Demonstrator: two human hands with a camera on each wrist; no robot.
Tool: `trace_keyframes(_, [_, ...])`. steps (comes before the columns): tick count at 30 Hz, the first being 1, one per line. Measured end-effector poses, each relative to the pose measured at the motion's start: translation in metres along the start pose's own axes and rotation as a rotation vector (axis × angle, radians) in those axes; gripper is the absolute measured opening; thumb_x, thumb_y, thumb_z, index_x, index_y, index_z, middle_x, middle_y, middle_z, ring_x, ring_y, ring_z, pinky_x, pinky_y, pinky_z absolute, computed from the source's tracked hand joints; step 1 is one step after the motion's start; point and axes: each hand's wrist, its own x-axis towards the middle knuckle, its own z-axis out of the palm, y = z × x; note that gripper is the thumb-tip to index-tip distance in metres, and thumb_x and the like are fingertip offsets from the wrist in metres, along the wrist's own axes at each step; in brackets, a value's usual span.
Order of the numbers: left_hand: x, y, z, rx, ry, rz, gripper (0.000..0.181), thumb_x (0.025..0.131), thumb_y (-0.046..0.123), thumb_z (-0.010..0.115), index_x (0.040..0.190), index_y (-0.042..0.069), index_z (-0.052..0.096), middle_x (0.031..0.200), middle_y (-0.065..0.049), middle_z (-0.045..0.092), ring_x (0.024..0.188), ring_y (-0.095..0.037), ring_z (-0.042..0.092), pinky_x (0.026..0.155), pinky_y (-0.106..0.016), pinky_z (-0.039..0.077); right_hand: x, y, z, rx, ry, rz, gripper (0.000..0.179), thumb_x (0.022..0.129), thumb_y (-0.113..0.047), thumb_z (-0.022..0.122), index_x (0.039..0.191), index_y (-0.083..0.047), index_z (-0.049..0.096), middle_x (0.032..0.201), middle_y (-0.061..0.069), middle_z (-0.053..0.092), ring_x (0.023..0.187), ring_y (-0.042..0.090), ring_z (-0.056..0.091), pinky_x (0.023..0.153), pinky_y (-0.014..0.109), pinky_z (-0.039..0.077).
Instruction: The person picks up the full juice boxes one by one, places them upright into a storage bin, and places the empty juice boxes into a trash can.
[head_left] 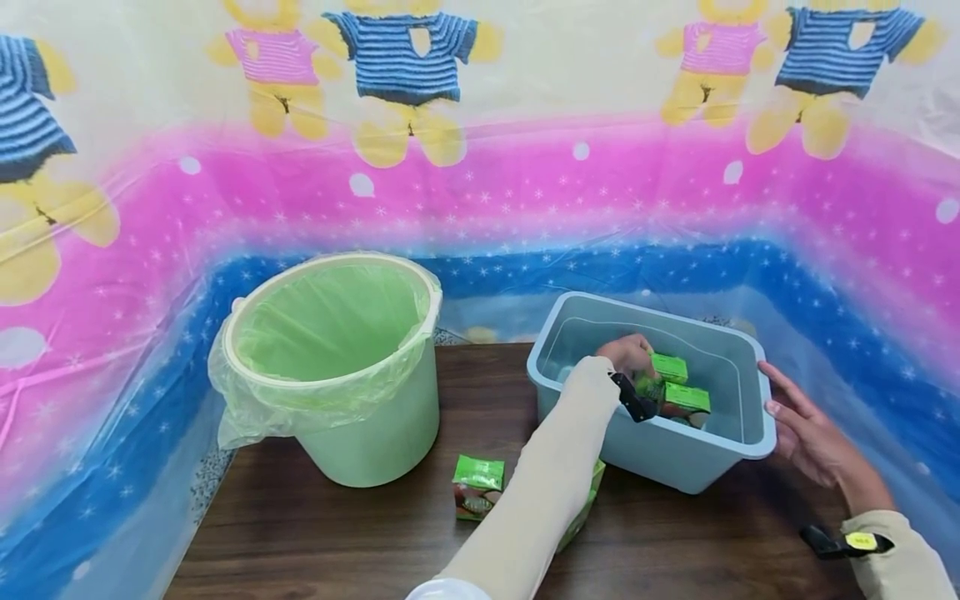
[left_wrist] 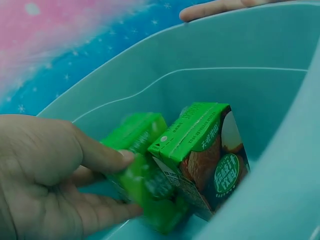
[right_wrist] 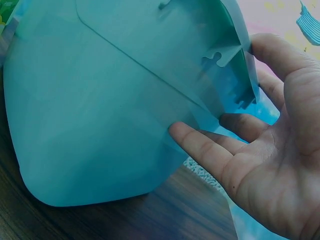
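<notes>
My left hand [head_left: 630, 354] reaches into the grey-blue plastic bin [head_left: 645, 442]. In the left wrist view its thumb and fingers are spread beside a blurred green drink carton [left_wrist: 160, 200], thumb tip close over its side. A sharper drink carton [left_wrist: 200, 155], green-topped with a brown picture, stands right beside it. The head view also has green cartons [head_left: 686, 400] inside the bin, partly hidden by its front wall. My right hand [head_left: 813, 442] lies against the bin's right end, fingers extended at the rim and outer wall [right_wrist: 110, 125].
A pale green bucket [head_left: 375, 450] lined with a thin green bag [head_left: 337, 325] stands at the left. On the dark wooden table [head_left: 315, 533] sits a drink carton [head_left: 477, 487]; another carton [head_left: 588, 508] is partly behind the left forearm. A patterned cloth [head_left: 525, 192] hangs behind.
</notes>
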Motion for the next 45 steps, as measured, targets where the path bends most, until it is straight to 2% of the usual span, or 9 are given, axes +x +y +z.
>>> trace_keyframes(4, [0.005,-0.003,-0.004,0.225,-0.036,-0.017,0.014,0.096,0.012,0.071,0.109,0.007,0.071,0.113,-0.005,0.063,0.105,-0.024,0.062,0.079,-0.035,0.054,0.0,0.002,0.001,-0.009,0.0,0.004,0.066,0.109,0.002,0.025,0.165,-0.029,0.009,0.143,-0.006,0.05,0.12,0.02,0.063,0.088,0.041,0.059])
trace_keyframes(6, [0.007,-0.004,-0.005,0.261,-0.03,-0.032,0.024,0.095,0.014,0.073,0.118,0.009,0.071,0.123,-0.004,0.064,0.109,-0.024,0.062,0.079,-0.036,0.055,0.001,0.003,0.001,-0.011,0.002,0.003,0.066,0.109,0.002,0.026,0.165,-0.029,0.009,0.144,-0.006,0.05,0.12,0.02,0.063,0.088,0.041,0.059])
trace_keyframes(8, [0.007,-0.005,-0.005,0.251,-0.03,-0.036,0.028,0.095,0.015,0.073,0.122,0.008,0.07,0.126,-0.006,0.064,0.11,-0.026,0.062,0.079,-0.037,0.055,0.001,0.004,0.001,-0.007,0.001,-0.001,0.066,0.109,0.002,0.026,0.165,-0.029,0.008,0.143,-0.006,0.05,0.12,0.02,0.064,0.087,0.041,0.059])
trace_keyframes(14, [-0.002,-0.003,-0.008,0.131,-0.014,-0.059,0.037,0.096,0.018,0.073,0.13,0.007,0.066,0.137,-0.008,0.059,0.124,-0.029,0.058,0.092,-0.039,0.054,0.003,0.005,0.003,-0.002,-0.01,0.002,0.066,0.109,0.002,0.025,0.165,-0.029,0.008,0.144,-0.006,0.05,0.121,0.019,0.063,0.087,0.041,0.059])
trace_keyframes(21, [-0.025,0.006,-0.014,-0.15,-0.001,-0.058,0.053,0.098,0.017,0.07,0.146,0.005,0.05,0.149,-0.011,0.05,0.138,-0.033,0.047,0.108,-0.043,0.046,0.007,0.005,0.003,0.032,-0.033,-0.039,0.066,0.108,0.005,0.023,0.165,-0.025,0.009,0.148,-0.005,0.044,0.122,0.021,0.062,0.088,0.042,0.059])
trace_keyframes(26, [-0.032,0.007,-0.03,-0.203,0.011,-0.022,0.055,0.096,0.022,0.074,0.142,0.005,0.05,0.147,-0.01,0.052,0.135,-0.03,0.05,0.108,-0.041,0.046,0.005,0.006,0.002,0.042,-0.034,-0.055,0.066,0.108,0.006,0.022,0.165,-0.022,0.006,0.149,-0.004,0.041,0.122,0.022,0.062,0.087,0.043,0.059])
trace_keyframes(32, [-0.052,0.004,-0.058,-0.306,-0.016,0.078,0.048,0.097,0.021,0.072,0.138,0.003,0.057,0.142,-0.01,0.057,0.135,-0.029,0.051,0.11,-0.04,0.045,0.004,0.006,0.003,0.039,-0.024,-0.041,0.066,0.108,0.005,0.022,0.165,-0.023,0.005,0.147,-0.003,0.044,0.121,0.022,0.062,0.087,0.044,0.059])
trace_keyframes(39, [-0.076,-0.006,-0.083,-0.403,-0.039,0.281,0.042,0.1,0.016,0.066,0.137,-0.002,0.059,0.135,-0.011,0.063,0.133,-0.026,0.054,0.111,-0.037,0.043,0.003,0.002,0.004,0.038,-0.036,-0.047,0.065,0.108,0.004,0.022,0.165,-0.025,0.01,0.148,-0.004,0.043,0.121,0.021,0.063,0.086,0.043,0.059])
trace_keyframes(45, [-0.103,-0.01,-0.103,-0.349,0.03,0.328,0.042,0.098,0.016,0.07,0.136,0.0,0.06,0.126,-0.008,0.066,0.124,-0.021,0.06,0.11,-0.038,0.045,0.001,0.002,0.003,0.061,-0.047,-0.045,0.065,0.108,0.005,0.021,0.165,-0.024,0.009,0.149,-0.006,0.045,0.121,0.022,0.062,0.087,0.043,0.059])
